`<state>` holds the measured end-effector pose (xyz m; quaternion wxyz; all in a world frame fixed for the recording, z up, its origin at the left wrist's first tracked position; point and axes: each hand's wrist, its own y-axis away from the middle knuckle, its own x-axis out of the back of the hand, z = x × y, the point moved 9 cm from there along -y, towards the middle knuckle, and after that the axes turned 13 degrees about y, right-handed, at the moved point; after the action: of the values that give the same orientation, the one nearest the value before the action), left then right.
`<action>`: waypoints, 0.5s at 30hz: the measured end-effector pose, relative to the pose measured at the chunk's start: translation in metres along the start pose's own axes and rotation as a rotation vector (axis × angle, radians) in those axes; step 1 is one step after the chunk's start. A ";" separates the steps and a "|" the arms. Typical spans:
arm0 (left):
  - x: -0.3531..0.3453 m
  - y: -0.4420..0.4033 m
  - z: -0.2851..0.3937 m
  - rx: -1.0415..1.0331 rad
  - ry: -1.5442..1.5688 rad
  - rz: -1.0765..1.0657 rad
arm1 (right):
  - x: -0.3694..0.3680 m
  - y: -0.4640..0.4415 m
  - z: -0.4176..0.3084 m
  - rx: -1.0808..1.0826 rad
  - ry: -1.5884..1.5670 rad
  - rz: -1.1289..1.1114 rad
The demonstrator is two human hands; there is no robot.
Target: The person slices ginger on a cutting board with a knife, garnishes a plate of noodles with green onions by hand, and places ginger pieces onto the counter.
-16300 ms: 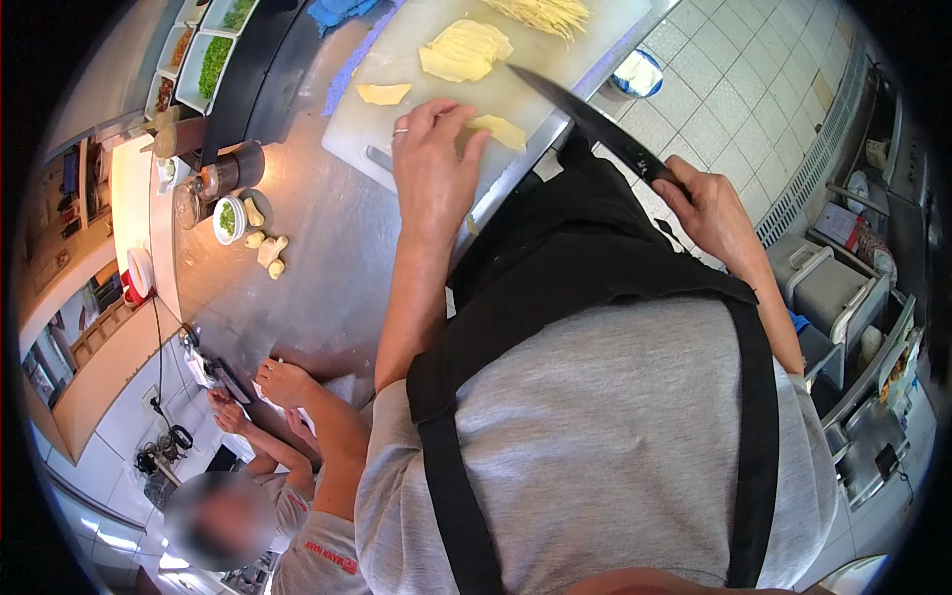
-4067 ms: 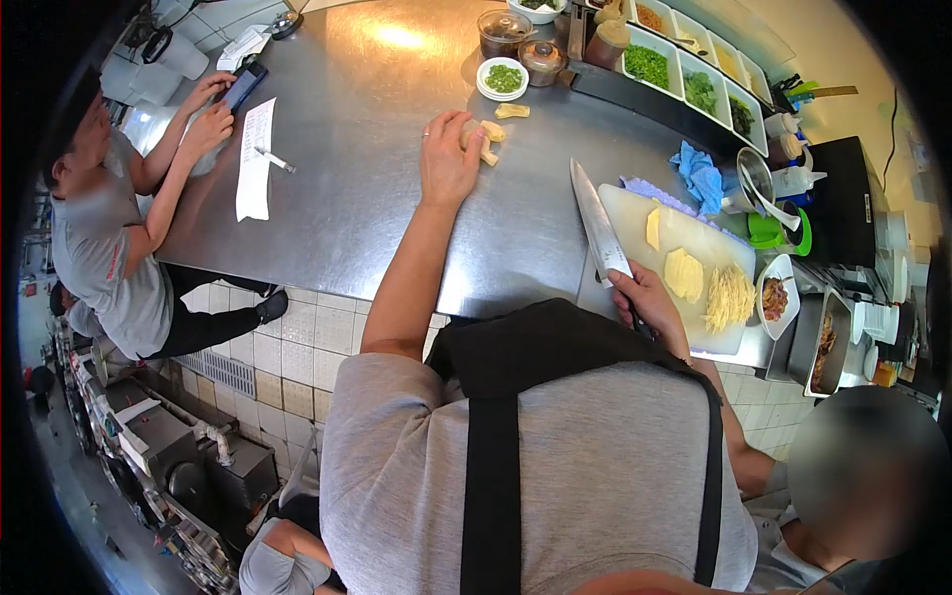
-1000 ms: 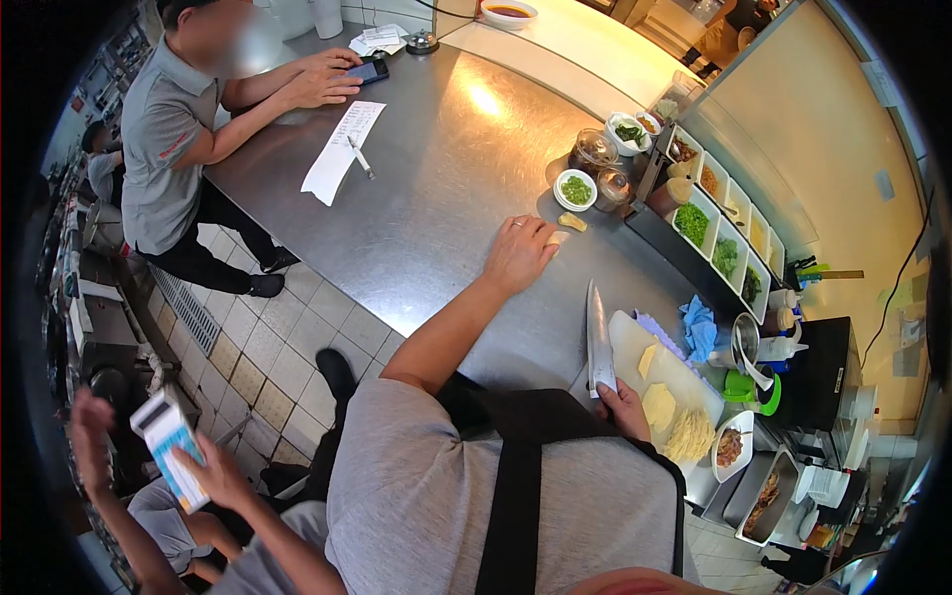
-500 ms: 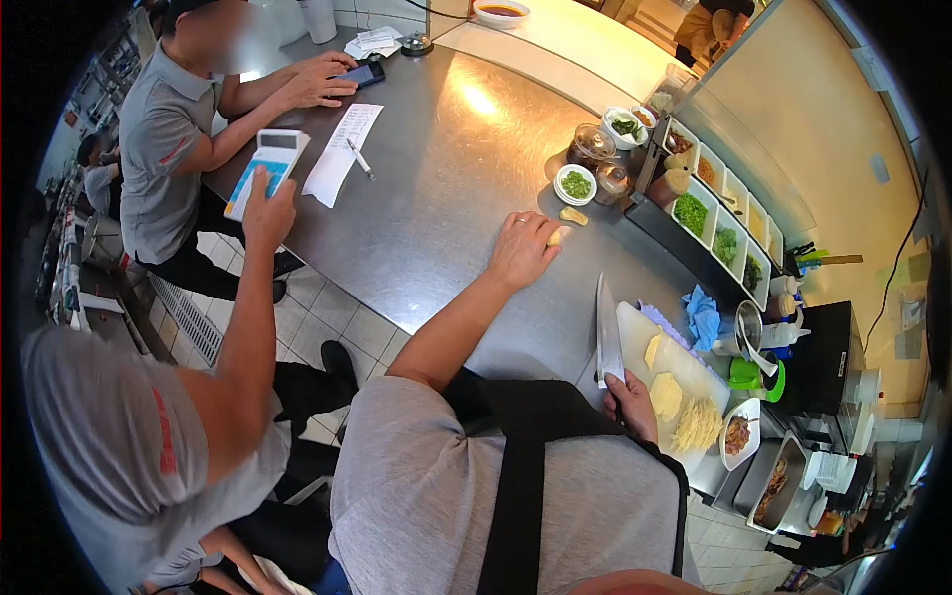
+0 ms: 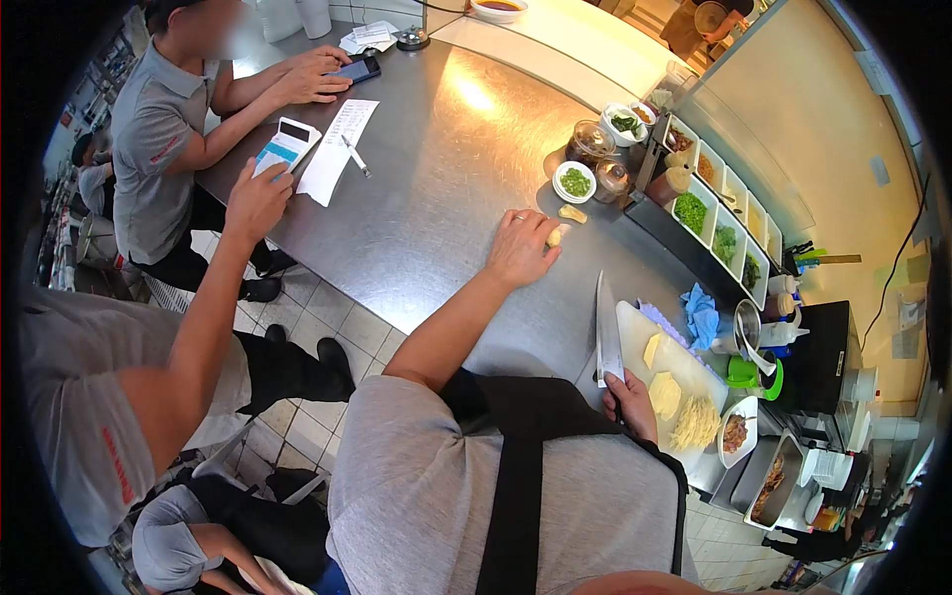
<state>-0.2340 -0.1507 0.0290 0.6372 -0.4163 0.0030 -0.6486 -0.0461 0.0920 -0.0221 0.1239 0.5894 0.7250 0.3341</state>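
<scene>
My left hand (image 5: 523, 250) lies on the steel counter (image 5: 436, 188), fingers curled, a small pale-yellow piece of ginger (image 5: 553, 238) held at its thumb side. Another ginger piece (image 5: 572, 213) sits just beyond it. My right hand (image 5: 632, 402) grips the handle of a kitchen knife (image 5: 608, 332), whose broad blade points away from me beside the white cutting board (image 5: 635, 322). On the board are pale slices (image 5: 665, 395) and a heap of thin matchstick strips (image 5: 697, 426).
A bowl of chopped greens (image 5: 574, 182) and lidded jars (image 5: 591, 144) stand ahead. Topping tubs (image 5: 691, 211) line the right; a blue cloth (image 5: 700, 315) is beside the board. At left, a co-worker's hand (image 5: 260, 203) touches a calculator (image 5: 283, 149); another person handles a phone (image 5: 358, 69).
The near co-worker's calculator has come down onto the counter beside the paper, and that person has shifted left. My hands, the knife and the ginger stay in place.
</scene>
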 end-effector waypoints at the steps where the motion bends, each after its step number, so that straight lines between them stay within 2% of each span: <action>1: -0.001 0.000 -0.001 0.000 -0.006 -0.001 | 0.000 0.000 0.000 0.000 0.001 -0.001; 11: 0.002 0.000 -0.005 0.026 0.000 0.039 | 0.002 -0.002 0.004 -0.007 0.007 -0.006; 15: 0.001 -0.001 -0.002 0.027 0.010 -0.014 | 0.002 -0.004 0.006 0.001 0.015 -0.018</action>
<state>-0.2359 -0.1519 0.0290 0.6383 -0.4043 -0.0055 -0.6551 -0.0462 0.0954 -0.0289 0.1211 0.5804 0.7313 0.3372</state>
